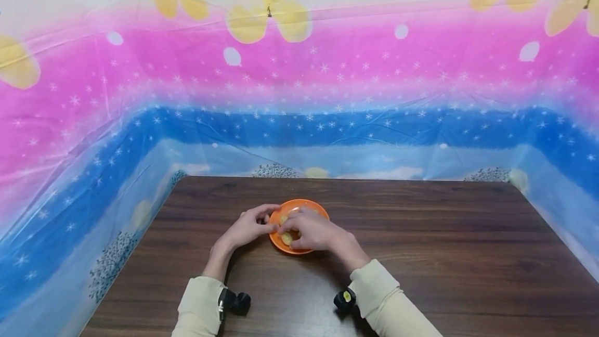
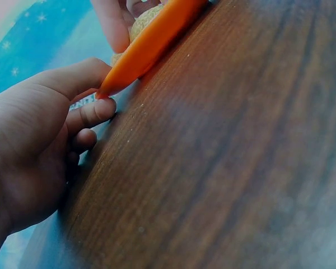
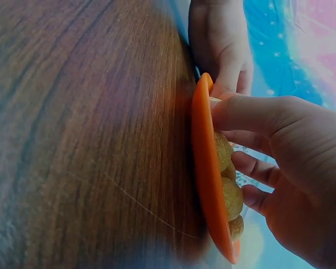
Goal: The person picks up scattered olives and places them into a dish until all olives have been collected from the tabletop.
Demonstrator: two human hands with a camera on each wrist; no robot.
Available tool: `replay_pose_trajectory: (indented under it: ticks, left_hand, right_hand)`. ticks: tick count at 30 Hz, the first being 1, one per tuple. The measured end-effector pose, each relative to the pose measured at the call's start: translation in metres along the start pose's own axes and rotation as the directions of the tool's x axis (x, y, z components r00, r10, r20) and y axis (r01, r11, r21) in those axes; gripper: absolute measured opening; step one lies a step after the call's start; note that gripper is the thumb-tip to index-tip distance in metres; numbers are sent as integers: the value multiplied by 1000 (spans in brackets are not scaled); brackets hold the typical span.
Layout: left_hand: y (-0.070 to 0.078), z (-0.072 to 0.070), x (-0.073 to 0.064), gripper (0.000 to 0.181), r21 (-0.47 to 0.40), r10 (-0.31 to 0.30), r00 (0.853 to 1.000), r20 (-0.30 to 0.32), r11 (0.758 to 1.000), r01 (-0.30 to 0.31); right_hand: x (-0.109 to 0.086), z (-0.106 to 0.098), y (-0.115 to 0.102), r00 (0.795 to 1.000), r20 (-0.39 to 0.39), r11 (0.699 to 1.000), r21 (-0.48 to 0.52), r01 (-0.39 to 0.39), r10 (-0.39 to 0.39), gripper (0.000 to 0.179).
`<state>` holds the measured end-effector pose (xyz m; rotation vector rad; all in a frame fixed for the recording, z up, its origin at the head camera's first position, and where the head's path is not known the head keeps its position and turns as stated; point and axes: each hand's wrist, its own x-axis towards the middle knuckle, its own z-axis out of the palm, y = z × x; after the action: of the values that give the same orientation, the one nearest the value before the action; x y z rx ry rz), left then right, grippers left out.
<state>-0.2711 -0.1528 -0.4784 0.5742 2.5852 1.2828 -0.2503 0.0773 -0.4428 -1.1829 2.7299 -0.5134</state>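
A shallow orange plate (image 1: pixel 299 252) lies on the table, with several round, rough-skinned, tan-yellow balls (image 3: pixel 232 199) on it. My left hand (image 1: pixel 248 229) is at the plate's left side. In the left wrist view, its thumb and index finger (image 2: pixel 95 112) pinch the rim from above and below. My right hand (image 1: pixel 312 229) reaches over the plate from the right. Its thumb (image 3: pixel 229 114) points down just inside the rim, and the other fingers bend close around the balls. I cannot tell whether it grips one of them.
The dark wood-grain table (image 1: pixel 421 254) extends on both sides of the plate. A pink and blue patterned cloth (image 1: pixel 355 77) hangs along its back and sides. Black wrist cameras (image 1: pixel 241 303) sit at both light sleeves (image 1: pixel 201 300).
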Motion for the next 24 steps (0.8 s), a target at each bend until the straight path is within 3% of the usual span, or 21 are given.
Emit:
replay_pose_trajectory:
  ticks: [10,24]
  left_hand:
    - [1,1,4,50,1,8,1000,2,1000,-8]
    - [-1,-1,2,52,3,-28,1000,-11,1000,28]
  right_hand:
    - [-17,-6,5,998,-63,999,42,33,-30,27]
    - [-60,-14,18,978,-163,979,176,-100,129,27]
